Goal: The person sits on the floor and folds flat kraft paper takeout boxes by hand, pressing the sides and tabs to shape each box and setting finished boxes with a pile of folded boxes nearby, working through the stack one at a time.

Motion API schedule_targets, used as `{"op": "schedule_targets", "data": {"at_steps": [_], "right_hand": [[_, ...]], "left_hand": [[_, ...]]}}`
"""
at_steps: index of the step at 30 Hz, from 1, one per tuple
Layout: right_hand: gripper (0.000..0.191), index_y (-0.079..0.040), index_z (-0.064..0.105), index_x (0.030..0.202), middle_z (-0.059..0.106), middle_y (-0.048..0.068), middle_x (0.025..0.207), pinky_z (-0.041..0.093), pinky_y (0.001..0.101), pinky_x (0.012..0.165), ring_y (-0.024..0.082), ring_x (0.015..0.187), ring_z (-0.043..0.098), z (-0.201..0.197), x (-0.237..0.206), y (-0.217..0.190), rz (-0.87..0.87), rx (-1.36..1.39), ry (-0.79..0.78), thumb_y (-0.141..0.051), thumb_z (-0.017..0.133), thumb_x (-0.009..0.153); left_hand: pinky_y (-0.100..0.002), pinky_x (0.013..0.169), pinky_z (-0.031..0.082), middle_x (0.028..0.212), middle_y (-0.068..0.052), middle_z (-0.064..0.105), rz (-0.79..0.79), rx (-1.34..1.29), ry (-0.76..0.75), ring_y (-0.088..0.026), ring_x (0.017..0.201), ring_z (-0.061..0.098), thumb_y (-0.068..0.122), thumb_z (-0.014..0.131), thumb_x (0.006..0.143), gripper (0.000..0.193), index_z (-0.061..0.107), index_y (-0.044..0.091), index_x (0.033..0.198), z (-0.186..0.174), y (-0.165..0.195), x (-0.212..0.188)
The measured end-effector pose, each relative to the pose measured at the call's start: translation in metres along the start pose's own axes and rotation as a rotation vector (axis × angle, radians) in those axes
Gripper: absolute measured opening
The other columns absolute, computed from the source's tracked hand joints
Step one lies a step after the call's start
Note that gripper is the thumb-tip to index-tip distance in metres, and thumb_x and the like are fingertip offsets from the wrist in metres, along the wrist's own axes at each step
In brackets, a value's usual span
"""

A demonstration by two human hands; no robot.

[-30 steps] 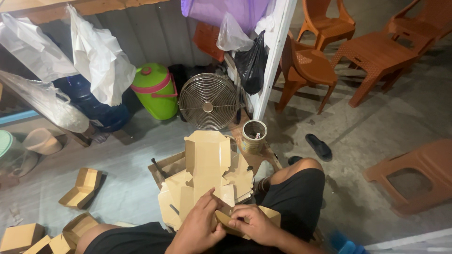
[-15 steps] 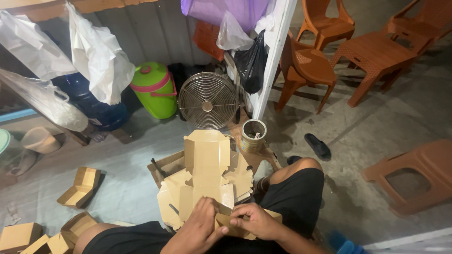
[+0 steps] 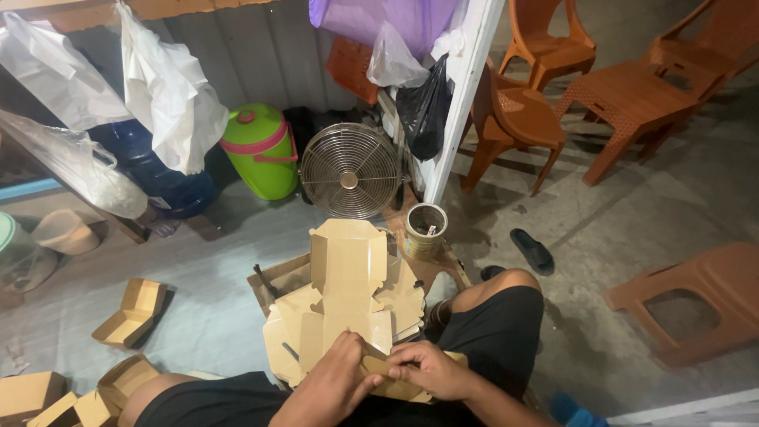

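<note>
**Q:** Hands first: what does each one hold?

**A:** Left hand [image 3: 336, 379] and right hand [image 3: 427, 368] meet low in the view, both closed on a brown cardboard piece [image 3: 378, 367] held between them, just above the person's lap. The left fingers curl over its near edge; the right hand pinches it from the other side.

**Q:** Where does that piece sit relative to the other cardboard?

**A:** It lies at the near edge of a pile of flat box blanks [image 3: 348, 304], which rests on the floor between the knees. One blank on top of the pile stands with its flap raised toward the fan [image 3: 350, 170].

**Q:** Describe the surface.

**A:** Floor [image 3: 213, 261] on the left is a pale sheet or mat; to the right it turns to grey concrete. Folded boxes [image 3: 130, 312] lie scattered at the left, well apart from the pile, with more at the lower left corner.

**Q:** And the room?

**A:** A round metal fan stands against a corrugated wall, beside a green jug [image 3: 259, 150] and a blue container [image 3: 158, 178]. White plastic bags [image 3: 170, 91] hang above. A tin can [image 3: 425, 229] stands just beside the pile. Brown plastic chairs [image 3: 632, 103] occupy the right side, and a dark sandal [image 3: 531, 251] lies on the concrete.
</note>
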State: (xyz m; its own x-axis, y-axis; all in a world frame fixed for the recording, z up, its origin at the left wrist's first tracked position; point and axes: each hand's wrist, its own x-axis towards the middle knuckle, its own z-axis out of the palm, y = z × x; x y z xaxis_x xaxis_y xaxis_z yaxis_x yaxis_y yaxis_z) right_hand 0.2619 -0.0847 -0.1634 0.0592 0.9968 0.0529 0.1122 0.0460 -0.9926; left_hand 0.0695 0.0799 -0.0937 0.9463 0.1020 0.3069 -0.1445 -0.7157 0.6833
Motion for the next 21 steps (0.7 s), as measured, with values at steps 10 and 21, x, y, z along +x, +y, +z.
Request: {"op": "schedule_targets", "data": {"at_steps": [10,21], "right_hand": [[0.017,-0.002,0.067,0.112,0.067,-0.002,0.105,0.049,0.0232,0.091,0.005,0.101,0.06,-0.016,0.012,0.011,0.135,0.184,-0.332,-0.012,0.06,0.101],[0.012,-0.002,0.065,0.103,0.068,0.001,0.097,0.052,0.0261,0.083,0.007,0.092,0.061,-0.002,0.02,0.012,0.06,-0.041,-0.254,-0.012,0.07,0.099]], "left_hand": [[-0.055,0.11,0.036,0.102,-0.011,0.059,0.074,-0.094,-0.017,-0.03,0.109,0.058,0.015,0.071,0.094,0.018,0.059,0.002,0.091,0.001,0.004,0.007],[-0.061,0.122,0.019,0.106,-0.009,0.059,0.069,-0.095,-0.038,-0.029,0.118,0.057,0.015,0.071,0.094,0.015,0.061,0.005,0.09,0.006,-0.002,0.003]]}}
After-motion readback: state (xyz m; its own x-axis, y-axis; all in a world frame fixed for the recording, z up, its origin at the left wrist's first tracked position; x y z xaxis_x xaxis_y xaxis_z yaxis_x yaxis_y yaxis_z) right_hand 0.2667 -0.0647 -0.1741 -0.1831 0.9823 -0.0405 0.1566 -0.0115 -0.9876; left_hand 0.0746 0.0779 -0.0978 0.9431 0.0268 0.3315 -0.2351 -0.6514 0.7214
